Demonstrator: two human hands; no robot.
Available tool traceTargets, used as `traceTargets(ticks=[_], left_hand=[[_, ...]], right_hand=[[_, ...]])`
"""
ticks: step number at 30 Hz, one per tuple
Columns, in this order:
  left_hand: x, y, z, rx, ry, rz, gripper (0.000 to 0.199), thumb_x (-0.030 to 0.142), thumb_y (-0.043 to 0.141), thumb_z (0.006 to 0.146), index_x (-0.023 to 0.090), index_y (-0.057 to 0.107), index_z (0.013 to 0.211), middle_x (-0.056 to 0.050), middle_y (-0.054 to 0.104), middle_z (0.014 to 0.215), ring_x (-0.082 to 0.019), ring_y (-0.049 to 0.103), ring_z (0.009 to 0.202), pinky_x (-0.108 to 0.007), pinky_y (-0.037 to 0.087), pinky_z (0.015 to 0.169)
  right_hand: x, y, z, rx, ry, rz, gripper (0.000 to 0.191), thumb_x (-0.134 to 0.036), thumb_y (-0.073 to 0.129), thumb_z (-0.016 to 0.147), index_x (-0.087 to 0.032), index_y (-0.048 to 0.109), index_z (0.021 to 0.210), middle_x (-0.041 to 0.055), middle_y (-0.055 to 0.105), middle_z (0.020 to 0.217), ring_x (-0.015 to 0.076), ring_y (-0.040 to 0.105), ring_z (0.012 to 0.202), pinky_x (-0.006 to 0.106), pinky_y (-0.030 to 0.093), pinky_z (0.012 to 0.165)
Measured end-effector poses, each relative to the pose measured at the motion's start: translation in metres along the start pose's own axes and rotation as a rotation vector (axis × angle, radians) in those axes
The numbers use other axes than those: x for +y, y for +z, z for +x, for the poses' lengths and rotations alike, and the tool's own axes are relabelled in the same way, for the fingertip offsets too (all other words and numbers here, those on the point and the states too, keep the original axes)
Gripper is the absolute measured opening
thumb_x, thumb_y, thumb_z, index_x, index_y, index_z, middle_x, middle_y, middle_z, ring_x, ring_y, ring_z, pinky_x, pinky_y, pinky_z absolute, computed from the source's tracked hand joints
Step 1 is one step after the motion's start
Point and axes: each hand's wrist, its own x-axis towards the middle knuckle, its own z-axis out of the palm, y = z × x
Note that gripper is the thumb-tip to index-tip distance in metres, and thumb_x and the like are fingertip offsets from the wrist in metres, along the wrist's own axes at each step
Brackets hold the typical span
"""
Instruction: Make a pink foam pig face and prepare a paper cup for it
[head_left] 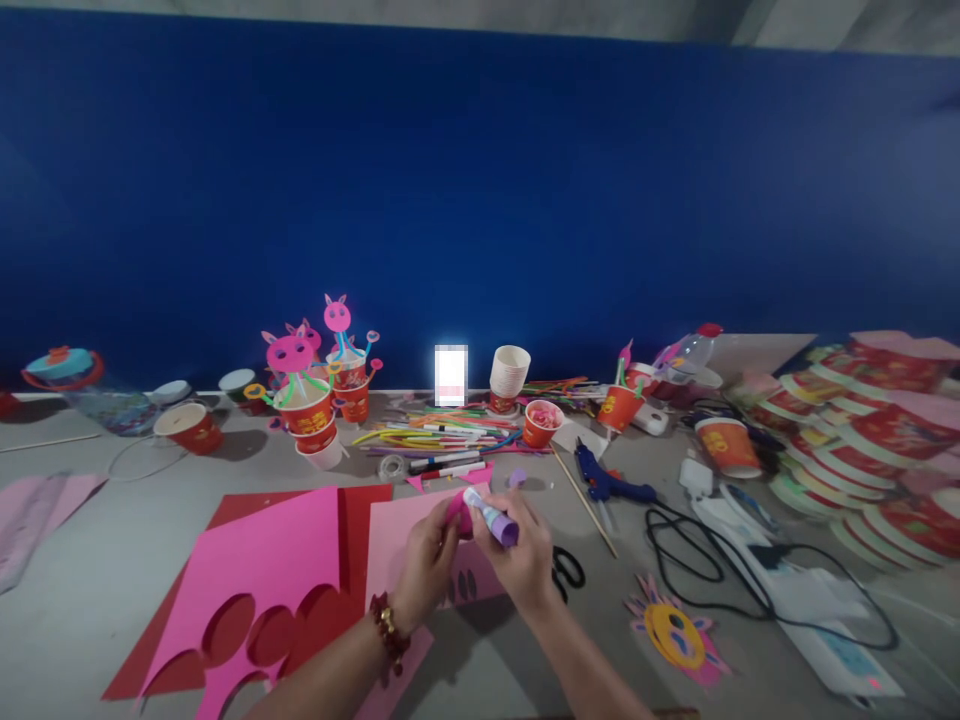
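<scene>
My right hand [525, 560] grips a purple glue stick [493, 518], its white tip pointing up and left. My left hand [429, 560], with a beaded bracelet on the wrist, pinches a small pink paper piece [459, 514] that touches the tip of the glue stick. Both hands hover over a light pink sheet [390, 545]. The glue stick's purple cap [517, 479] lies just beyond them on the table.
A bright pink sheet with round cut-outs [255, 590] lies on red paper at the left. Black scissors [567, 572], a blue glue gun [607, 484], a black cable [697, 560], red paper cups with pipe-cleaner figures [307, 400] and stacked cups [862, 440] surround them.
</scene>
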Motion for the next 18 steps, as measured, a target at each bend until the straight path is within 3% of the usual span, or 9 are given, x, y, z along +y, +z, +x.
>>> traceTargets(ticks=[6, 11, 14, 18], left_hand=[[-0.003, -0.001, 0.001, 0.046, -0.032, -0.068, 0.025, 0.036, 0.049, 0.096, 0.020, 0.063, 0.110, -0.007, 0.074, 0.094, -0.021, 0.070, 0.082, -0.032, 0.055, 0.075], [0.003, -0.001, 0.000, 0.042, -0.108, -0.177, 0.029, 0.041, 0.049, 0.096, 0.019, 0.062, 0.111, -0.007, 0.075, 0.091, -0.023, 0.073, 0.083, -0.034, 0.057, 0.076], [0.003, -0.001, 0.002, 0.075, -0.173, -0.216, 0.032, 0.046, 0.053, 0.093, 0.019, 0.063, 0.108, -0.008, 0.076, 0.091, -0.024, 0.073, 0.080, -0.033, 0.057, 0.070], [0.000, -0.001, 0.006, 0.153, -0.274, -0.292, 0.041, 0.053, 0.056, 0.088, 0.018, 0.062, 0.108, -0.010, 0.076, 0.093, -0.024, 0.074, 0.079, -0.031, 0.056, 0.066]], right_hand=[[0.008, -0.002, -0.004, -0.026, -0.029, -0.137, 0.004, -0.024, 0.062, 0.088, -0.021, 0.063, 0.091, 0.0050, 0.068, 0.077, 0.0211, 0.065, 0.073, 0.030, 0.050, 0.070], [0.018, -0.025, 0.004, 0.106, 0.079, -0.179, 0.011, -0.029, 0.066, 0.085, -0.020, 0.068, 0.092, 0.0064, 0.069, 0.080, 0.0219, 0.065, 0.077, 0.031, 0.050, 0.073], [0.022, -0.041, 0.010, 0.254, 0.330, 0.027, 0.018, -0.034, 0.071, 0.081, -0.021, 0.069, 0.093, 0.0056, 0.071, 0.086, 0.0200, 0.065, 0.078, 0.031, 0.051, 0.072], [0.030, -0.052, 0.012, 0.425, 0.821, 0.605, 0.030, -0.042, 0.080, 0.070, -0.022, 0.069, 0.091, -0.0015, 0.067, 0.072, 0.0132, 0.059, 0.059, 0.024, 0.047, 0.054]])
